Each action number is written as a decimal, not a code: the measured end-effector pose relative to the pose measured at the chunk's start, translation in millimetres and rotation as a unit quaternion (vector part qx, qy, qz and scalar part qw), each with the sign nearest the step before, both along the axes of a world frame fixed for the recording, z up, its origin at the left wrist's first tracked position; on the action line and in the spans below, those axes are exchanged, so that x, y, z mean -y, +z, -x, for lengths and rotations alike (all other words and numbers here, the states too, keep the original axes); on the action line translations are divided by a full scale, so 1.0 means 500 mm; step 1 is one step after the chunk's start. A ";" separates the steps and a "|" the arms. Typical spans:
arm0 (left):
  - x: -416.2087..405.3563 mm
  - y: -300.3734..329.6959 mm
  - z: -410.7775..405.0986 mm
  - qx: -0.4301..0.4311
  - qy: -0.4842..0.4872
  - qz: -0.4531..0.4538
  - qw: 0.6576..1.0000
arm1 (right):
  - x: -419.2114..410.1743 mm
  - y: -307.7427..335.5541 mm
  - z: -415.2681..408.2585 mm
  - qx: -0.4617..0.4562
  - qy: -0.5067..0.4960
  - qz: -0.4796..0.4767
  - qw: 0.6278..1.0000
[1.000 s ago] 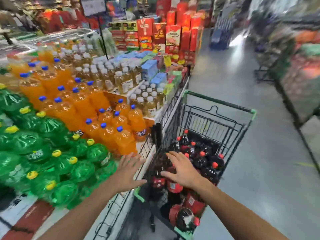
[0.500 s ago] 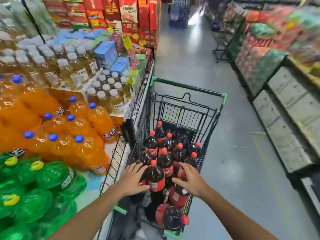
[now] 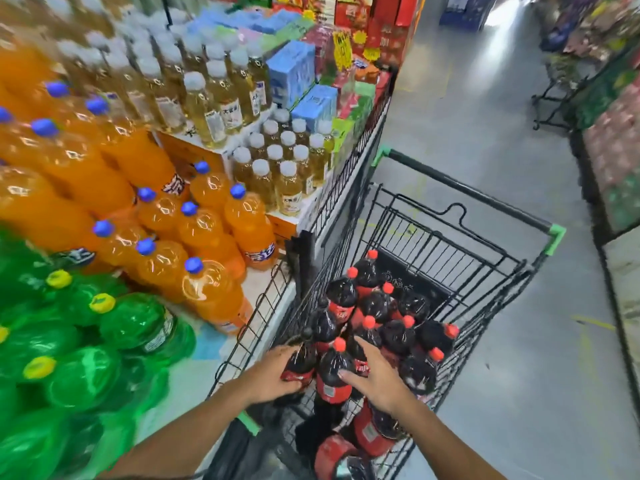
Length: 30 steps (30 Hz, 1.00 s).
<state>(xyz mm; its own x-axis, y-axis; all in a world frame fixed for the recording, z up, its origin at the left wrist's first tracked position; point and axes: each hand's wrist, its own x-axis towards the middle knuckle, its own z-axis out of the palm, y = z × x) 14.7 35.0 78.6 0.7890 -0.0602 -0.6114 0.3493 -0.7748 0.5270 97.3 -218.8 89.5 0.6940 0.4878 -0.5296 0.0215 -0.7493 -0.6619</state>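
head view, left hand: fingers curled round a cola bottle at the near-left corner of the cart.
head view, right hand: fingers spread and fairly straight, resting on the neighbouring red-capped bottle.

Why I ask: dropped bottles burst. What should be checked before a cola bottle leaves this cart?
1. Left hand grips the near-left cola bottle: ok.
2. Right hand grip: not ok; its fingers rest straight on the red-capped bottle, not wrapped round it.
3. Neighbouring bottles upright: not ok; one lying bottle at the near end.
4. Cart close beside the shelf: ok.
5. Free shelf space for cola: cannot tell.
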 end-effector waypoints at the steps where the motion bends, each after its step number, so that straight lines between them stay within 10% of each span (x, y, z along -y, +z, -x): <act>1: 0.000 0.000 -0.002 -0.004 0.018 -0.001 1.000 | -0.013 -0.013 -0.020 -0.010 0.014 -0.009 1.000; 30: 0.077 -0.375 0.099 0.015 0.415 0.086 0.906 | -0.261 -0.313 -0.125 -0.009 0.280 -0.022 0.960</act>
